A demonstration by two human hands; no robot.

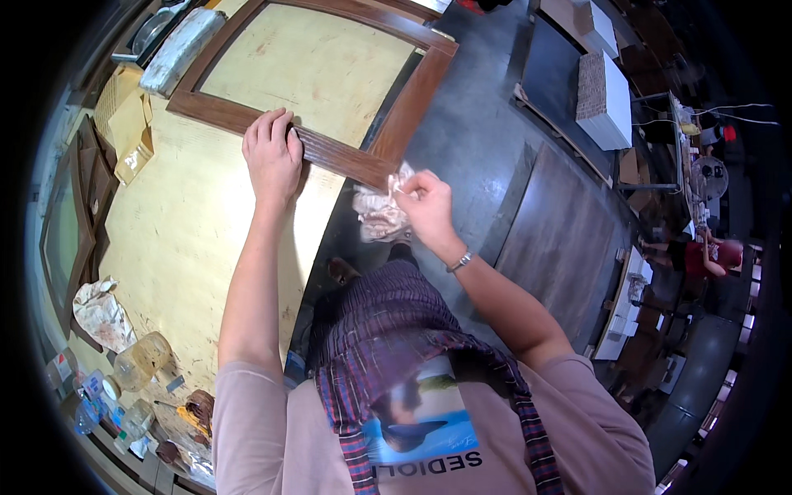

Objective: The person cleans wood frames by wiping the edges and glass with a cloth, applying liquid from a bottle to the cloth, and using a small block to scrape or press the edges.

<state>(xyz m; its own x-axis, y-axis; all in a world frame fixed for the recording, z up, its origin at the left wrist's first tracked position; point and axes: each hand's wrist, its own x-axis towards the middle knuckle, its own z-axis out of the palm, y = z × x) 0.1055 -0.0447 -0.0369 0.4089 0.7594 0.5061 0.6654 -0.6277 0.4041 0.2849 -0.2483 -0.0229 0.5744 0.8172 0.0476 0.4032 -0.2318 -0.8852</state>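
A dark brown wooden frame (398, 111) lies on the pale workbench (190, 239), its near right corner jutting past the bench edge. My left hand (273, 157) rests on the frame's near rail, fingers curled over the wood. Beside that corner, my right hand (425, 204) pinches a crumpled, stained white rag (381, 216). The rag hangs below my fingers and its upper part meets the end of the rail. Part of the rag is hidden behind my fingers.
At the bench's left lie dark wooden pieces (62, 235), another crumpled rag (104, 313), jars (142, 361) and bottles. A wrapped white block (181, 51) sits beyond the frame. Stacked white panels (605, 101) stand to the right. Another person (709, 257) is at the far right.
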